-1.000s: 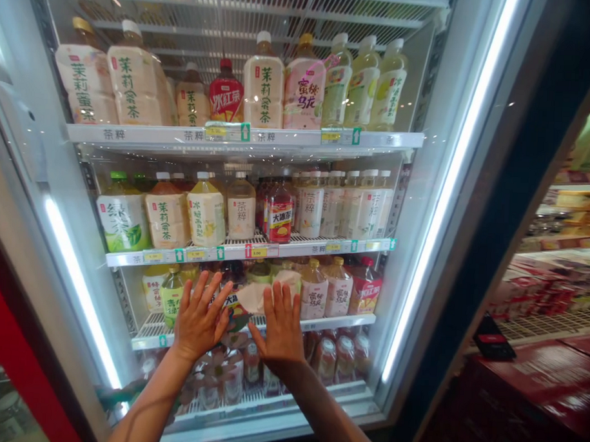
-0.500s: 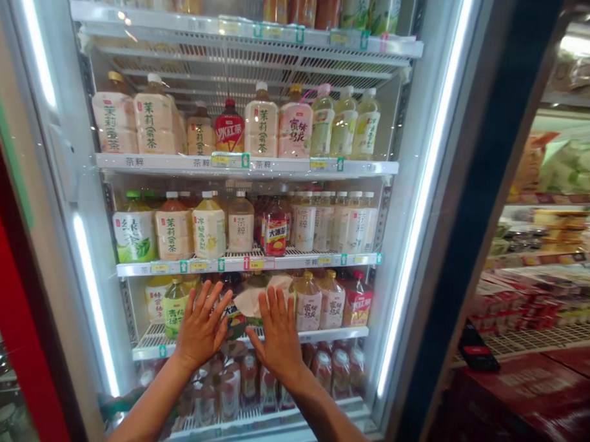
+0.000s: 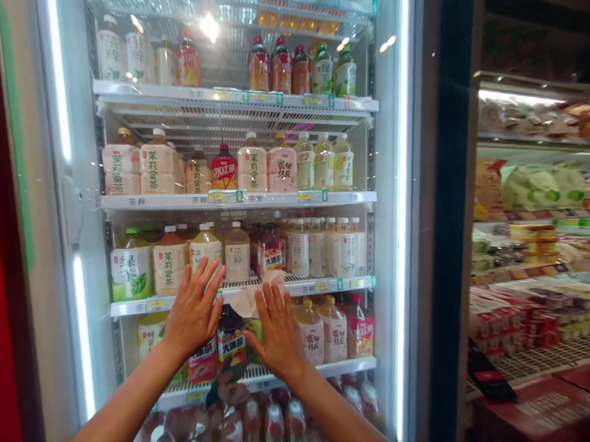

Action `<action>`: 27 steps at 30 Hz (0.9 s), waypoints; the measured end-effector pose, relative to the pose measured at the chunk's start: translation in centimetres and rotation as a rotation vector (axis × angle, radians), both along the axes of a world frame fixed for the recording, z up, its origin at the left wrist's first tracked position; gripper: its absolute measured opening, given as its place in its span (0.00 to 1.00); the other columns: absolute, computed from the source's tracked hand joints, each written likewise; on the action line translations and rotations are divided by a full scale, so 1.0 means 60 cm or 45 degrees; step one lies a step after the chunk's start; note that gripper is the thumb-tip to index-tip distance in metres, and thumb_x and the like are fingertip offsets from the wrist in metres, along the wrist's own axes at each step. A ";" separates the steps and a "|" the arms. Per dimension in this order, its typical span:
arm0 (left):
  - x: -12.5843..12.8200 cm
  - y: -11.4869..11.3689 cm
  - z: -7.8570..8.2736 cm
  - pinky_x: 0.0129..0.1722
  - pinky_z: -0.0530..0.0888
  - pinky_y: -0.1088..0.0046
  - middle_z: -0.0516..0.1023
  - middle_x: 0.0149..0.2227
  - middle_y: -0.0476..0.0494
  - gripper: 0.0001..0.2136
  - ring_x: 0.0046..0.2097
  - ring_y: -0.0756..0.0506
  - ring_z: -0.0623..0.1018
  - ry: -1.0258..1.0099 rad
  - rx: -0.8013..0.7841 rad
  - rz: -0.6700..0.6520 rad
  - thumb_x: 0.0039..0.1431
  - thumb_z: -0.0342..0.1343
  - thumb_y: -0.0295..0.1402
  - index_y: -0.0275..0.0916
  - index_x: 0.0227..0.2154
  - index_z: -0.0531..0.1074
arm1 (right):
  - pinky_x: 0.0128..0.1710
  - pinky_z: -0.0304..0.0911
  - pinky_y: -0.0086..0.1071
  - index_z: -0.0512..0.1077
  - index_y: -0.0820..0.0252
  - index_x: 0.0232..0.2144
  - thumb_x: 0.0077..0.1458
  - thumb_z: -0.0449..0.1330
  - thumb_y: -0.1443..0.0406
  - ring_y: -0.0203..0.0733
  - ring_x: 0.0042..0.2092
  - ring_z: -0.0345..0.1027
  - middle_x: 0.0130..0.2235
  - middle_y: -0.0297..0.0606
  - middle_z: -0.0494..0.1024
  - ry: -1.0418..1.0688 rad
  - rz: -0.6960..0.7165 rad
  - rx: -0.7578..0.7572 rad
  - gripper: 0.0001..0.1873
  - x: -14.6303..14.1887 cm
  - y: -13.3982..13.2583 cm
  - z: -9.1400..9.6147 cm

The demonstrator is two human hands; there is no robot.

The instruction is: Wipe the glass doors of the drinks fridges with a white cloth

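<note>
Both hands are raised, palms forward, at the glass front of a lit drinks cooler (image 3: 406,251). My left hand (image 3: 192,311) lies flat with its fingers stretched, in front of a pale yellow-labelled bottle (image 3: 206,245) and the shelf edge. My right hand (image 3: 277,330) is flat too, its thumb out to the left. Behind its fingertips shows a thin pale beige piece (image 3: 244,303), like a cloth or tissue, seemingly between hand and glass. Dark-capped iced tea bottles (image 3: 232,344) stand behind the glass between the hands. Neither hand is closed around anything.
Several shelves of bottled tea fill the cooler, including a green tea bottle (image 3: 131,267) at left. A long door handle (image 3: 73,207) runs along the left side. To the right, open chilled shelves (image 3: 540,268) hold packaged food above a dark red box (image 3: 540,410).
The view has tilted up, showing more of the upper shelf. Both hands have moved higher against the shelves, the beige piece rising with the right hand. The hands remain flat.
</note>
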State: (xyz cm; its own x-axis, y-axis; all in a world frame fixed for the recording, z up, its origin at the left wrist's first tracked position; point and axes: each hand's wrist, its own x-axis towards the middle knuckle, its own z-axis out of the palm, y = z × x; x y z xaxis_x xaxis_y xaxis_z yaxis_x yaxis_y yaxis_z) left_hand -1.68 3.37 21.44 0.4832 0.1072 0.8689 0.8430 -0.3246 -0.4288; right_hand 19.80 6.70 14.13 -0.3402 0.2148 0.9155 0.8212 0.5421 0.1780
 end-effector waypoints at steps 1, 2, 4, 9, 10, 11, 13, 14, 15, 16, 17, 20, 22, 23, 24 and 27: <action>-0.001 0.008 0.000 0.74 0.49 0.50 0.60 0.70 0.32 0.34 0.75 0.38 0.49 0.004 0.022 0.012 0.67 0.51 0.29 0.36 0.72 0.47 | 0.72 0.43 0.58 0.34 0.66 0.74 0.67 0.55 0.51 0.54 0.76 0.29 0.75 0.50 0.43 -0.010 0.006 0.010 0.48 0.001 0.002 0.011; -0.002 0.014 -0.001 0.74 0.49 0.50 0.60 0.71 0.33 0.34 0.75 0.39 0.49 0.006 0.048 0.024 0.67 0.51 0.29 0.36 0.73 0.46 | 0.72 0.43 0.58 0.33 0.65 0.74 0.67 0.54 0.50 0.54 0.76 0.28 0.75 0.50 0.42 -0.003 0.012 0.021 0.49 0.000 0.003 0.030; -0.003 0.023 -0.007 0.74 0.48 0.50 0.59 0.71 0.33 0.34 0.75 0.38 0.49 0.005 0.090 0.038 0.66 0.51 0.29 0.36 0.73 0.46 | 0.73 0.41 0.59 0.31 0.65 0.74 0.68 0.52 0.49 0.53 0.76 0.28 0.76 0.50 0.41 0.046 0.021 0.036 0.48 -0.005 0.005 0.080; -0.004 0.027 -0.017 0.74 0.50 0.49 0.58 0.72 0.36 0.34 0.75 0.38 0.50 0.008 0.087 0.010 0.66 0.52 0.29 0.37 0.73 0.47 | 0.73 0.39 0.59 0.33 0.67 0.74 0.69 0.51 0.50 0.55 0.76 0.27 0.76 0.51 0.39 0.078 0.009 0.018 0.47 -0.016 -0.003 0.071; -0.004 0.027 -0.017 0.74 0.50 0.49 0.58 0.72 0.35 0.34 0.75 0.38 0.50 0.005 0.083 0.006 0.66 0.52 0.29 0.36 0.72 0.47 | 0.73 0.40 0.59 0.34 0.67 0.74 0.69 0.52 0.50 0.55 0.76 0.27 0.76 0.51 0.40 0.046 0.005 0.006 0.47 -0.015 -0.007 0.038; -0.004 0.027 -0.016 0.74 0.50 0.49 0.58 0.72 0.35 0.34 0.75 0.38 0.49 0.002 0.080 0.004 0.66 0.52 0.29 0.36 0.72 0.47 | 0.72 0.42 0.58 0.35 0.68 0.74 0.68 0.52 0.50 0.55 0.76 0.27 0.76 0.51 0.41 0.013 -0.001 -0.010 0.47 -0.013 -0.012 0.003; -0.003 0.027 -0.016 0.74 0.49 0.48 0.58 0.72 0.35 0.34 0.75 0.38 0.49 0.000 0.080 0.001 0.66 0.52 0.29 0.35 0.72 0.48 | 0.72 0.44 0.57 0.37 0.69 0.74 0.68 0.53 0.49 0.55 0.76 0.28 0.75 0.51 0.43 -0.029 -0.017 -0.047 0.47 -0.011 -0.021 -0.054; -0.003 0.027 -0.016 0.74 0.49 0.48 0.58 0.71 0.35 0.34 0.75 0.38 0.49 0.001 0.081 0.000 0.66 0.52 0.29 0.35 0.72 0.48 | 0.72 0.45 0.57 0.37 0.69 0.74 0.68 0.53 0.49 0.54 0.76 0.28 0.75 0.51 0.43 -0.037 -0.022 -0.062 0.47 -0.011 -0.024 -0.068; -0.003 0.027 -0.016 0.74 0.49 0.48 0.58 0.71 0.35 0.34 0.75 0.38 0.49 0.000 0.082 -0.001 0.66 0.52 0.28 0.35 0.72 0.47 | 0.72 0.46 0.56 0.37 0.69 0.74 0.68 0.53 0.49 0.54 0.76 0.28 0.75 0.51 0.43 -0.040 -0.022 -0.068 0.47 -0.013 -0.024 -0.070; -0.003 0.027 -0.015 0.74 0.50 0.48 0.58 0.71 0.35 0.34 0.75 0.38 0.50 -0.003 0.083 -0.002 0.66 0.52 0.28 0.35 0.72 0.47 | 0.72 0.46 0.57 0.36 0.68 0.74 0.68 0.53 0.49 0.54 0.76 0.28 0.75 0.51 0.43 -0.035 -0.015 -0.064 0.47 -0.016 -0.023 -0.058; -0.003 0.027 -0.016 0.73 0.50 0.48 0.58 0.72 0.35 0.34 0.75 0.38 0.50 -0.004 0.081 -0.003 0.66 0.52 0.28 0.36 0.72 0.47 | 0.72 0.45 0.58 0.35 0.68 0.74 0.68 0.52 0.48 0.54 0.76 0.28 0.75 0.51 0.42 -0.025 -0.004 -0.053 0.48 -0.021 -0.021 -0.036; -0.005 0.028 -0.016 0.73 0.50 0.48 0.57 0.72 0.36 0.35 0.75 0.38 0.50 -0.008 0.076 -0.013 0.65 0.52 0.29 0.37 0.72 0.47 | 0.73 0.41 0.60 0.30 0.66 0.74 0.69 0.50 0.48 0.54 0.76 0.26 0.76 0.50 0.39 0.063 0.012 -0.012 0.48 -0.038 -0.013 0.048; -0.006 0.028 -0.016 0.73 0.50 0.48 0.57 0.72 0.36 0.35 0.75 0.37 0.50 -0.006 0.075 -0.025 0.65 0.53 0.29 0.37 0.72 0.48 | 0.73 0.39 0.59 0.29 0.67 0.74 0.69 0.49 0.48 0.54 0.76 0.25 0.76 0.49 0.36 0.120 0.006 -0.006 0.48 -0.046 -0.011 0.073; -0.006 0.028 -0.016 0.73 0.50 0.48 0.58 0.72 0.36 0.34 0.75 0.37 0.50 -0.006 0.076 -0.029 0.65 0.53 0.29 0.37 0.72 0.48 | 0.73 0.38 0.59 0.30 0.67 0.74 0.69 0.49 0.49 0.54 0.76 0.25 0.76 0.49 0.36 0.128 0.002 -0.011 0.47 -0.047 -0.013 0.067; -0.006 0.028 -0.017 0.73 0.50 0.48 0.58 0.72 0.35 0.34 0.75 0.37 0.51 -0.008 0.077 -0.030 0.65 0.53 0.29 0.37 0.72 0.48 | 0.73 0.39 0.59 0.31 0.68 0.74 0.69 0.50 0.49 0.55 0.76 0.25 0.76 0.50 0.36 0.122 -0.002 -0.021 0.47 -0.045 -0.017 0.048; -0.004 0.026 -0.018 0.73 0.51 0.48 0.60 0.71 0.34 0.34 0.75 0.37 0.51 -0.010 0.082 -0.022 0.65 0.53 0.28 0.36 0.72 0.49 | 0.73 0.41 0.58 0.36 0.68 0.74 0.69 0.51 0.51 0.55 0.76 0.27 0.76 0.50 0.39 0.072 -0.024 -0.084 0.45 -0.026 -0.030 -0.048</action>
